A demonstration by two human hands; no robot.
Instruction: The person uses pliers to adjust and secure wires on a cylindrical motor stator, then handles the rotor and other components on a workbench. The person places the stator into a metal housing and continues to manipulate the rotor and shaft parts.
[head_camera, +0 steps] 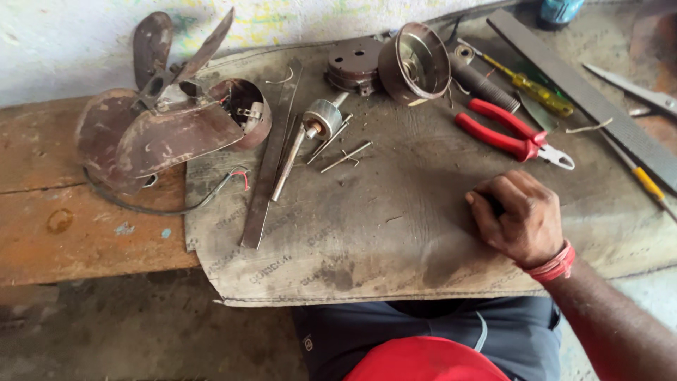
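Note:
My right hand (518,217) rests knuckles-up on a grey mat (367,233), fingers curled under; I cannot see anything in it. A red thread band circles its wrist. Red-handled pliers (513,134) lie just beyond the hand. Further left on the mat lie a small motor rotor on a shaft (319,121), several thin long bolts (344,156) and a flat metal strip (270,164). A rusty fan blade assembly (159,116) sits at the left on the wooden bench (63,212). My left hand is out of sight.
Round motor housings (412,65) stand at the back of the mat. A yellow-handled screwdriver (539,92), a long flat file (585,95), scissors (635,88) and another yellow-handled tool (645,182) lie at the right. My lap is at the near edge.

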